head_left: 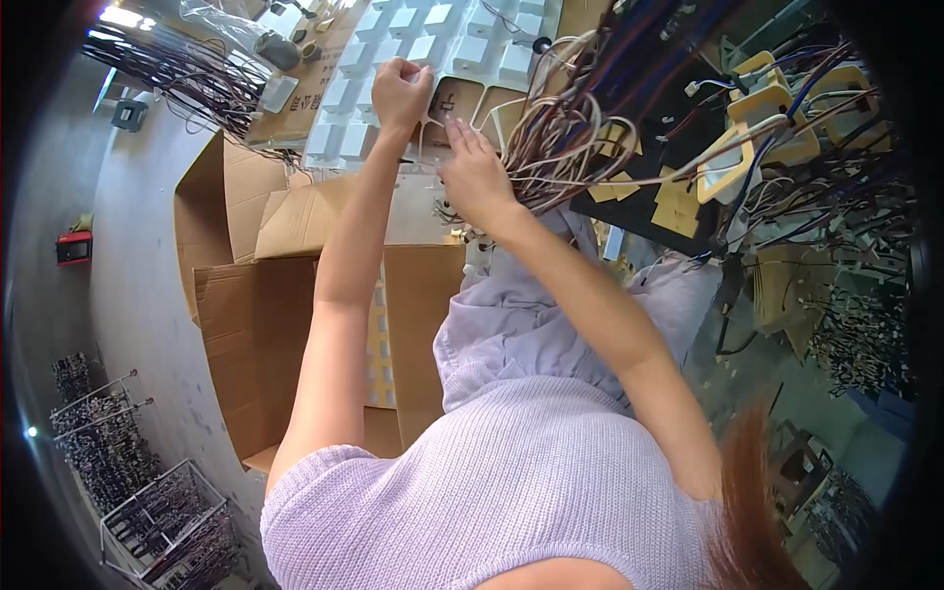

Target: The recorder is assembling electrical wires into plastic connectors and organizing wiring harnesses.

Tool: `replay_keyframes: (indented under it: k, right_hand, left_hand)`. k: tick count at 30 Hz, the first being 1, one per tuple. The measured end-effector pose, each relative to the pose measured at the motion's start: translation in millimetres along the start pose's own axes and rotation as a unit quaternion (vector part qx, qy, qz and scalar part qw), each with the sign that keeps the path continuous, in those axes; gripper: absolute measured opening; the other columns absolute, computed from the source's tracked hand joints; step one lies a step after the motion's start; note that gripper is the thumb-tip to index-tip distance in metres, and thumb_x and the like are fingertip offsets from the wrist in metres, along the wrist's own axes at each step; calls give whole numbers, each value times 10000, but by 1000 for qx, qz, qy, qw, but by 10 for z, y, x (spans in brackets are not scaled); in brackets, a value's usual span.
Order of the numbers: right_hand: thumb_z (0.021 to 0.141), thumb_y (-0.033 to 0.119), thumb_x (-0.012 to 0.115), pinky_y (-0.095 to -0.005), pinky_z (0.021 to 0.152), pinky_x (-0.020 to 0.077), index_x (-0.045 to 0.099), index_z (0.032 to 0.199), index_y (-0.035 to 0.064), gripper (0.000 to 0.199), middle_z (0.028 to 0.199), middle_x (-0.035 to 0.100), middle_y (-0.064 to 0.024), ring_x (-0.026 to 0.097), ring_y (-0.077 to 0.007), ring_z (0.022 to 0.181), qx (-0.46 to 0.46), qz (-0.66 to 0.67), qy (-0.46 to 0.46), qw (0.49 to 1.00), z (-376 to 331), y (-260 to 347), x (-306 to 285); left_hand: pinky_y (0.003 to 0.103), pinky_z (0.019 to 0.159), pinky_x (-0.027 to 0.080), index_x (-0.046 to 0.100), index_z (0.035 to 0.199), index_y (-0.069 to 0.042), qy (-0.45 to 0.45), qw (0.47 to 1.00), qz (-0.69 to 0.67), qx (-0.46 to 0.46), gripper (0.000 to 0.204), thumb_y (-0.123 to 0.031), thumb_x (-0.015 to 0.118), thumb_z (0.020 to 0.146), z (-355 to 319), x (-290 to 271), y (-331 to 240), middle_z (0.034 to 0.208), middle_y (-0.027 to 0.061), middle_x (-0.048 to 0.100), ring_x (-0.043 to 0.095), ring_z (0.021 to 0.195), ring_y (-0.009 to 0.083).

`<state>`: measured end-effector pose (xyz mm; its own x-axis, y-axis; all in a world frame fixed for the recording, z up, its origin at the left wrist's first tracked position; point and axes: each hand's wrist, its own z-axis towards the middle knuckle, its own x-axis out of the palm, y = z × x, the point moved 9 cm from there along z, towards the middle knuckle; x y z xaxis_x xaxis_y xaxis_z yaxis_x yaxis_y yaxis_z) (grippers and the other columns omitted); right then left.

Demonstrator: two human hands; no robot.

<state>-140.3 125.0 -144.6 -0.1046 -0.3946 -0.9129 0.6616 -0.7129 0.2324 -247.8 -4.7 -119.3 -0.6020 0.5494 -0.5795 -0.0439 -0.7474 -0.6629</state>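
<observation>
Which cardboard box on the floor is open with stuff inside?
The big brown cardboard box by the left arm, flaps spread, shows a pale tray inside. The brown cardboard box farther up is open too, but its inside is hidden.

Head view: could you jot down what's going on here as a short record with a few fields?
Left hand: left hand closed in a fist, pinching a thin white wire over the white moulded tray
Right hand: right hand flat, fingers stretched toward the same spot, touching the wire bundle
Worktop: yellow and white connector frames on a dark board, among tangled wires
Below the arms: open cardboard box
Floor, lower left: wire baskets holding dark parts
</observation>
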Motion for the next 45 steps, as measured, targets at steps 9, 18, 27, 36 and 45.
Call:
replay_keyframes:
  k: [9, 18, 27, 36, 45]
  right_hand:
    - [831, 183, 589, -409, 1108, 273, 694, 756, 8, 217, 1433, 369, -236, 360, -338, 1332, -15, 11, 24, 1000, -17, 9, -3]
    - [789, -62, 495, -350, 755, 540, 547, 1209, 0, 428, 1304, 511, -174, 629, -322, 975, -57, 308, -169, 935, -581, 252, -1063]
    - [849, 57, 652, -197, 551, 346, 708, 946, 6, 123, 787, 555, -12, 464, -81, 626, 131, 504, -69, 851, -1412, -201, -1970]
    - [739, -23, 728, -174, 500, 310, 710, 923, 45, 197, 865, 642, -18, 457, -26, 603, 229, 479, -224, 817, -2007, -654, -2158]
    - [710, -52, 728, -204, 543, 442, 682, 862, 32, 180, 859, 631, -35, 566, -88, 660, 203, 405, -271, 849, -2020, -614, -2306]
  left_hand:
    - [332, 653, 525, 663, 869, -94, 83, 772, -593, -212, 131, -186, 604, 796, 698, -150, 1063, 787, 36, 650, 633, 696, 185]
    - [526, 1059, 361, 428, 1262, 68, 146, 293, -873, -363, 555, -364, 498, 921, -482, -694, -58, 1190, 257, 500, 482, 1160, 386]
    - [535, 978, 454, 531, 1107, -62, 124, 382, -768, -499, 482, -492, 568, 891, -2365, -623, -1300, 1061, 194, 584, 528, 1138, 379]
    - [537, 908, 521, 504, 1066, 30, 197, 390, -731, -524, 362, -277, 613, 909, -2698, -332, -1876, 1243, 327, 457, 398, 1277, 427]
    - [405, 935, 538, 493, 1068, 8, 255, 420, -695, -526, 336, -267, 610, 915, -2720, -223, -2217, 1134, 172, 555, 507, 1208, 348]
